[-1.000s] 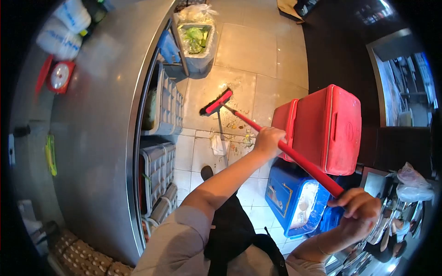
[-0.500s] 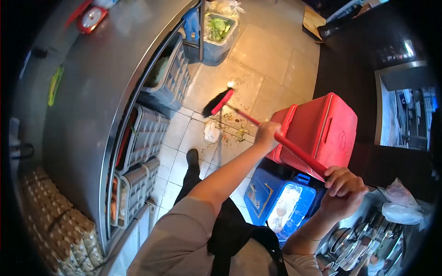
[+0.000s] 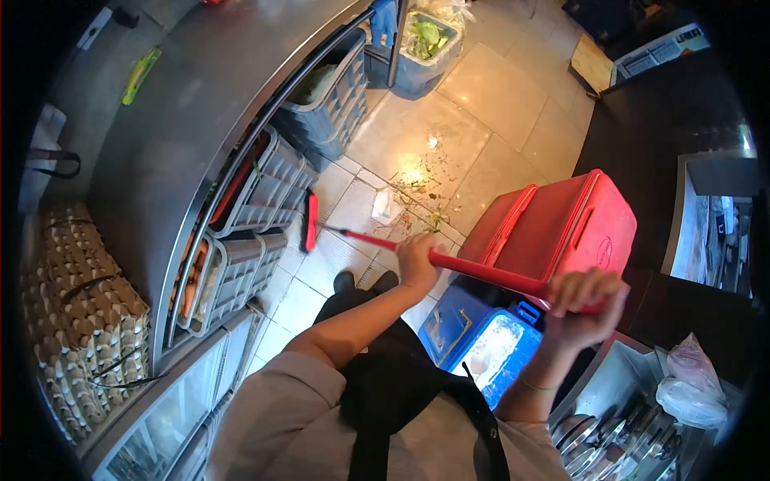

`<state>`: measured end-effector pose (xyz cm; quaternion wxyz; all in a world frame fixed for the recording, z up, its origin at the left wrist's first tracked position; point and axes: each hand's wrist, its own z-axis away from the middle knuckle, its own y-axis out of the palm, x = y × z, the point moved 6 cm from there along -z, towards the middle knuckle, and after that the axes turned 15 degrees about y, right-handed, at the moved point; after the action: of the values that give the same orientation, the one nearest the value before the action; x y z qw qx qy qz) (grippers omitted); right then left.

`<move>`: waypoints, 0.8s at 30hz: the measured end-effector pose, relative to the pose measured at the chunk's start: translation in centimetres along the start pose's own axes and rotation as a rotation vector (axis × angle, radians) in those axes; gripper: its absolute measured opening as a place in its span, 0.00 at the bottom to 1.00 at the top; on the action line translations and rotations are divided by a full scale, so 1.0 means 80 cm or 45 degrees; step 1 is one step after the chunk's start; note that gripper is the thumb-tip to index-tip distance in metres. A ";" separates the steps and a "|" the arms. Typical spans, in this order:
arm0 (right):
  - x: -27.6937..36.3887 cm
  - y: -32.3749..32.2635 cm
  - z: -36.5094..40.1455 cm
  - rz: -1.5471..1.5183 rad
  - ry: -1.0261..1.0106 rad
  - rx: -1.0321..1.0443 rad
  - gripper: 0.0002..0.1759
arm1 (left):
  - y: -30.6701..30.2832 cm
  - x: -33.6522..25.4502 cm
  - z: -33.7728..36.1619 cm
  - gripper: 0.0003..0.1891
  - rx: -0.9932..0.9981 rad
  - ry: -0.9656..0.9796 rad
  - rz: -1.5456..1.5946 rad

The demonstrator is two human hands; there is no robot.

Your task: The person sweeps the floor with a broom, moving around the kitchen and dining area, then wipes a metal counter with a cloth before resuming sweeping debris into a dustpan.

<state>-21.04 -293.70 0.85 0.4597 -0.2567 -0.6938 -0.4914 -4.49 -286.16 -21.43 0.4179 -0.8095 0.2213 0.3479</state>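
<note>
A red broom (image 3: 485, 272) slants across the view, held in both hands. My left hand (image 3: 420, 261) is wrapped round the middle of its handle. Up near the handle's end, my right hand (image 3: 587, 303) grips it with curled fingers. The red broom head (image 3: 310, 222) is at the left, by the grey crates, with its dark bristles barely showing. On the tiles lie scattered vegetable scraps (image 3: 435, 218) and a crumpled white piece (image 3: 387, 207), both to the right of the broom head.
Grey crates (image 3: 269, 192) stand under the steel counter (image 3: 172, 104) on the left. A red cooler box (image 3: 565, 228) and a blue one (image 3: 509, 345) are at the right. A lined bin (image 3: 417, 72) with greens stands ahead. Egg trays (image 3: 88, 321) are stacked lower left.
The broom head has swung left and nearer, from beside the scraps to the crates. My left hand moved left and down with the handle. Both feet now show together.
</note>
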 end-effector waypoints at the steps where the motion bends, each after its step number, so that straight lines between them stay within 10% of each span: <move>1: -0.018 0.009 -0.008 -0.033 0.049 0.028 0.19 | 0.012 0.005 0.008 0.13 0.020 -0.020 0.048; 15: 0.135 0.092 0.011 0.440 -0.403 0.348 0.20 | 0.060 -0.113 -0.109 0.15 -0.018 0.181 0.512; 24: 0.088 0.073 -0.032 0.241 -0.003 0.403 0.19 | 0.044 -0.083 -0.015 0.13 -0.074 -0.108 0.321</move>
<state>-18.48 -294.49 9.93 0.5378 -0.2459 -0.7357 -0.3303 -10.72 -288.69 -17.80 0.3563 -0.7716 0.2932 0.4379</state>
